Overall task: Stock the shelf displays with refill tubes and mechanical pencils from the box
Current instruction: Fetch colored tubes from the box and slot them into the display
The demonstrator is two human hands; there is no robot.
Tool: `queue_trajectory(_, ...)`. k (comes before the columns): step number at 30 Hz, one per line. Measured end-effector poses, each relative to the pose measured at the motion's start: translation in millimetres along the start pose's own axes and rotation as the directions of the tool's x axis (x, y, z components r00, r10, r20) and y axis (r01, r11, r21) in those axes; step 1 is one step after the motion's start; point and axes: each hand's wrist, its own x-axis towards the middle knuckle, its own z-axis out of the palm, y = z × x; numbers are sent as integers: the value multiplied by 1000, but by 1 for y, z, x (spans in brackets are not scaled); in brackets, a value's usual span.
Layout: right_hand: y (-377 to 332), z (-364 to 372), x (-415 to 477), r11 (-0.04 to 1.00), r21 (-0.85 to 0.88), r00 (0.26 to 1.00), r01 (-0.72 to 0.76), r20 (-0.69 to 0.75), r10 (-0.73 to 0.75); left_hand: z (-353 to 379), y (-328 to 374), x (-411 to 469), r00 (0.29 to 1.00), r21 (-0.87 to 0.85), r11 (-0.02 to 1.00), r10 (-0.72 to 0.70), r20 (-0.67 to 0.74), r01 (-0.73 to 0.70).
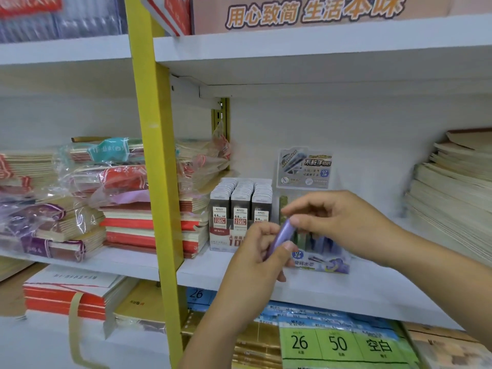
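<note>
Purple pencil slanting up-right, left hand below, right hand above

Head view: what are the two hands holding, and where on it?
A slim, glossy purple tube-like item: the left hand grips its lower part, the right hand pinches its top end.

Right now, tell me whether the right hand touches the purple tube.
Touching. Head view: right hand fingertips pinch the purple tube at its top end.

Purple mechanical pencil, tilted, in front of pencil display beside full refill-tube display
</note>
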Motion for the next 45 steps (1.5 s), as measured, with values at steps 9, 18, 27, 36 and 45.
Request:
queue_trajectory(9,9,-6,-24,960,258,989,-107,-75,130,16,3,-9,1000,-42,999,-8,-18,7)
queue_trajectory(18,27,-52,29,935,-352,880,-39,-456,-135,11,-20,-1,946,649,751,286,-149,-125)
queue_trajectory(27,58,-37,60,913,-386,989,-129,-121,89,7,-40,7,923,758,614,383,-42,-220)
queue_trajectory(36,55,-43,59,833,-545,995,-95,-27,96,7,-41,7,920,738,635,389,-49,-230)
queue_trajectory(45,44,-36,48,733,-680,999,-29,7,46,6,-40,3,928,717,658,371,-45,-228)
